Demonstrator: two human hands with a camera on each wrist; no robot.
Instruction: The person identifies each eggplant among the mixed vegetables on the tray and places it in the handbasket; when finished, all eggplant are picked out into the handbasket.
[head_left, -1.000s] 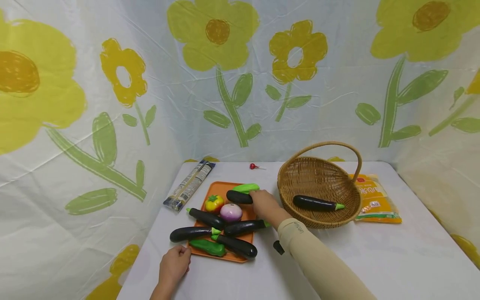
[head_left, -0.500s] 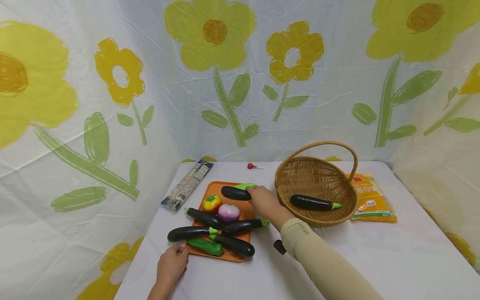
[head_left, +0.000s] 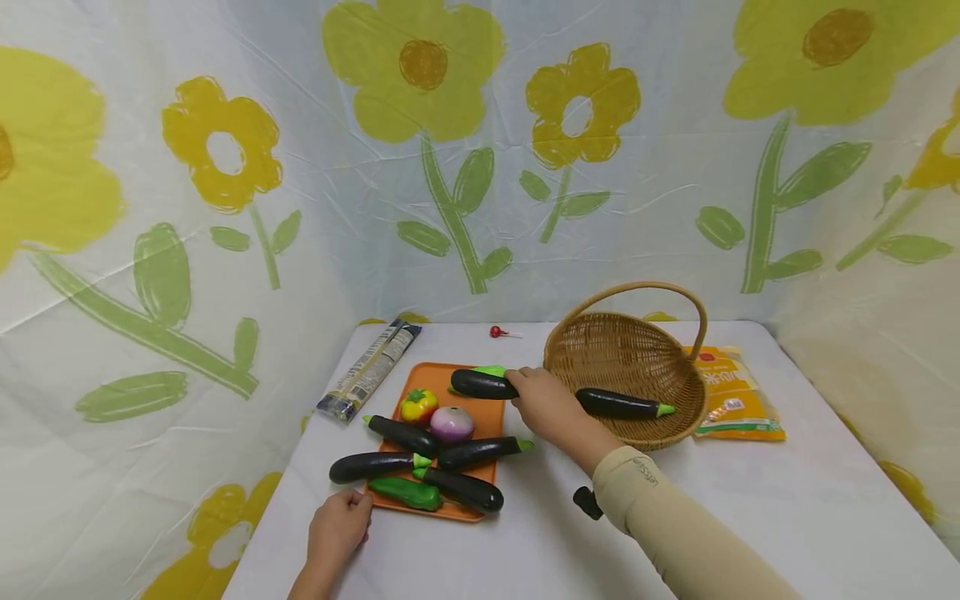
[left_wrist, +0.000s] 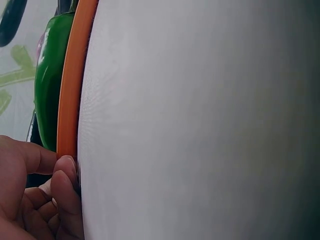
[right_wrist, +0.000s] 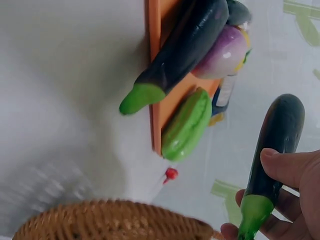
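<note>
steadily, our left hand [head_left: 339, 523] pinches the tray [head_left: 489, 419]; our right hand [head_left: 551, 406] grips an eggplant [head_left: 482, 386], best held clear above it

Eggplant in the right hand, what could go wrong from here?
The held eggplant is gripped toward its green-capped end, so it might tip or slip from the right hand.
If moved to the basket, it could bump the arching handle.
The left hand pinches the tray; a tug might roll off another eggplant whose cap overhangs the edge.
</note>
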